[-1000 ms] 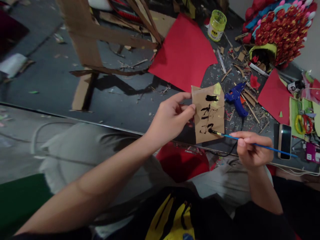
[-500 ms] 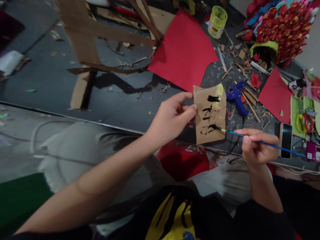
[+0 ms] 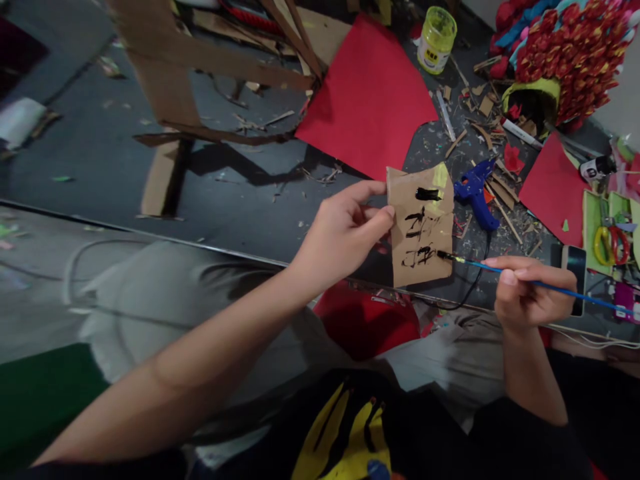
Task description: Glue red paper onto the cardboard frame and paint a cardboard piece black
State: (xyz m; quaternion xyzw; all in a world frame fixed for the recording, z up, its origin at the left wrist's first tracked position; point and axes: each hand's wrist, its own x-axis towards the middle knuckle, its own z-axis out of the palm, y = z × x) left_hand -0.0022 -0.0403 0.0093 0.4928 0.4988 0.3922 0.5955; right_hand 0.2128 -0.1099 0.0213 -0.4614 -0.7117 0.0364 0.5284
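Observation:
A piece of brown cardboard (image 3: 406, 190) bears black painted strokes and a yellow smear near its top right. My left hand (image 3: 345, 230) pinches its left edge between thumb and fingers, holding it over the table's front edge. My right hand (image 3: 533, 293) grips a thin blue paintbrush (image 3: 555, 289) by the handle. The brush's black-wet tip lies at the right of the lowest strokes; whether it touches the cardboard I cannot tell. Just right of the cardboard lies a blue glue gun (image 3: 477, 193).
Red paper (image 3: 370, 97) lies behind the cardboard, near an open yellow jar (image 3: 437, 41). Brown cardboard strips (image 3: 170, 80) form a frame at the left. Scraps, a marker (image 3: 521, 133), a phone (image 3: 573, 277) and scissors (image 3: 611, 245) lie at the right.
My right hand and the brush have moved right, drawing the tip away from the middle of the lowest strokes. My left hand keeps its hold on the cardboard.

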